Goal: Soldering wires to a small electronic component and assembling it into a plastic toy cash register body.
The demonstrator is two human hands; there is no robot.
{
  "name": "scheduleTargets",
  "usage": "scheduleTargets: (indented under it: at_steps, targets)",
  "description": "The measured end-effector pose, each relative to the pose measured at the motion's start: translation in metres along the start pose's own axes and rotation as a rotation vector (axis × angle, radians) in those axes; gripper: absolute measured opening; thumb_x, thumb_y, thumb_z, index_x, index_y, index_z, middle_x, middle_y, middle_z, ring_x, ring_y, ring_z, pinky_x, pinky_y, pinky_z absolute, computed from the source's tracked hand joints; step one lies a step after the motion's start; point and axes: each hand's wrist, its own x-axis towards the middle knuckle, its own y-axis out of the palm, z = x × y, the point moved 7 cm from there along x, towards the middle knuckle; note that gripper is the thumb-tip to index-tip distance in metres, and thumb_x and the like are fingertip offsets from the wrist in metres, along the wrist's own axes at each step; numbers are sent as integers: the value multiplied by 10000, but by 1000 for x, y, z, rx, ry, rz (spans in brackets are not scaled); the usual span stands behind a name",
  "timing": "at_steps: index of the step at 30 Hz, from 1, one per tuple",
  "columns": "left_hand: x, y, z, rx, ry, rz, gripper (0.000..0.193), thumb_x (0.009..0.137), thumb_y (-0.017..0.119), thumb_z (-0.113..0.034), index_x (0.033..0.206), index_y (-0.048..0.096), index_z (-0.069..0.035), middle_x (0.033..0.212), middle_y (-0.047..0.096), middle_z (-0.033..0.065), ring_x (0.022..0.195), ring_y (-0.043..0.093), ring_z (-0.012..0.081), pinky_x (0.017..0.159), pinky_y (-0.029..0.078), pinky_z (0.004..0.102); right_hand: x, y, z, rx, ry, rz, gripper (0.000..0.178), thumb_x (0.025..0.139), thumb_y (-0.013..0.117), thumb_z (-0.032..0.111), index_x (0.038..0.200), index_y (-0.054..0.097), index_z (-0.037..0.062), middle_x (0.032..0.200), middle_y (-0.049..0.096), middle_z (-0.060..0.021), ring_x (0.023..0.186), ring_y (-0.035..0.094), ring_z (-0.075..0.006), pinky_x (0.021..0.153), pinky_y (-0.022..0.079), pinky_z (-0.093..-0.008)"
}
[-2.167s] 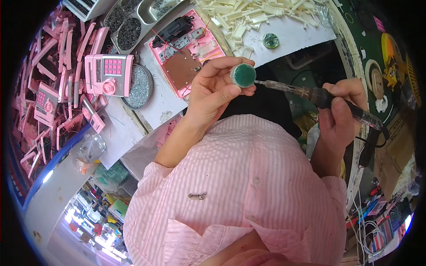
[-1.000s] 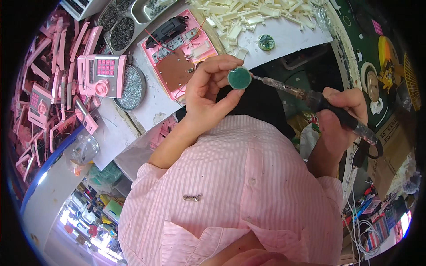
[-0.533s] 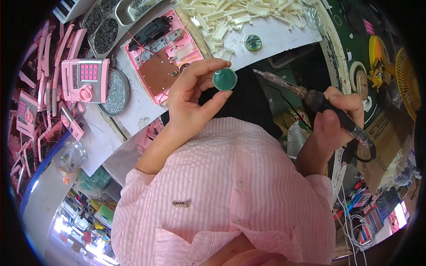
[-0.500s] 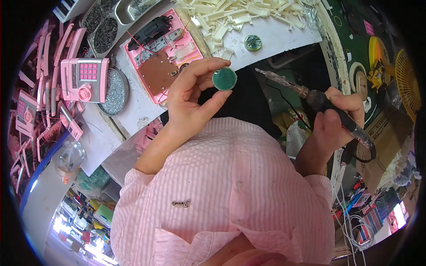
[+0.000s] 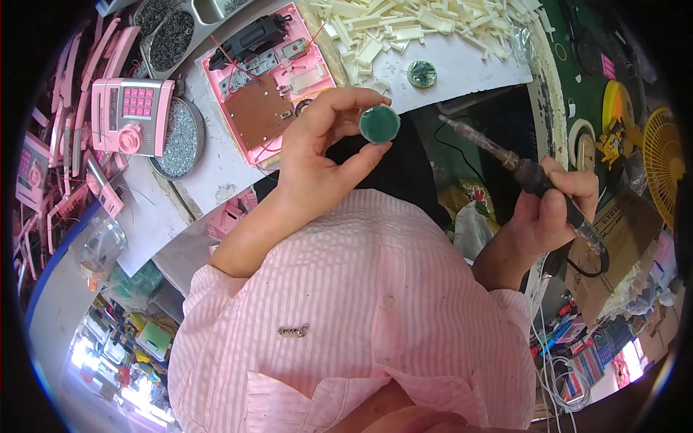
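Note:
My left hand pinches a small round green disc between thumb and fingers, its flat face turned up and a pale rim showing. The disc is held in the air over my lap, in front of the table edge. In my right hand is a soldering iron, gripped by its dark handle, its thin tip pointing up and left toward the disc. A gap separates the tip from the disc. A similar round green piece lies on the white table surface beyond.
An opened pink casing with a brown board and red wires lies ahead. Cream plastic parts are heaped at the back. Leftward are a round tin of small metal pieces and a pink keypad panel. A yellow fan grille stands right.
The view has shifted slightly. The green disc is tilted a little more, showing its side, and the iron's tip sits slightly farther from it. Both grips are unchanged.

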Motion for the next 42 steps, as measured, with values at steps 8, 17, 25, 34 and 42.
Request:
scheduleTargets:
  at_steps: [8, 17, 25, 34, 42]
  targets:
    - [1, -2, -1, 83, 17, -3, 417, 787, 731, 60, 1170, 577, 0, 1106, 650, 80, 966, 668, 143, 850, 560, 273, -7, 10, -8, -36, 11, 64, 259, 801, 775, 57, 912, 568, -52, 710, 598, -110, 573, 505, -107, 500, 360, -211]
    - [-6, -2, 2, 126, -33, 74, 443, 821, 689, 97, 1223, 520, 14, 1220, 606, 119, 1099, 618, 173, 977, 494, 317, -11, 24, -10, -72, 21, 112, 220, 782, 753, -5, 891, 568, -52, 709, 582, -91, 575, 483, -92, 507, 331, -209]
    - [-4, -3, -1, 151, 78, -17, 401, 766, 735, 62, 1135, 585, 8, 1063, 662, 84, 879, 684, 155, 774, 570, 266, -9, 25, -6, -107, 24, 115, 222, 774, 753, -22, 897, 571, -57, 697, 573, -88, 574, 479, -90, 509, 330, -208]
    - [3, -5, -3, 144, 2, -2, 389, 791, 725, 63, 1149, 584, 3, 1062, 652, 85, 888, 665, 127, 756, 565, 249, 4, -3, -7, -87, -70, -87, 302, 872, 692, 116, 1086, 550, -41, 802, 600, -138, 579, 521, -154, 506, 415, -264]
    - [42, 26, -31, 872, 389, 459, 439, 643, 775, -11, 1060, 642, -48, 1333, 543, 134, 1159, 562, 334, 950, 476, 390, 20, -19, -28, 57, -93, -159, 308, 913, 650, 109, 1176, 551, -18, 796, 595, -139, 662, 550, -186, 532, 423, -272]
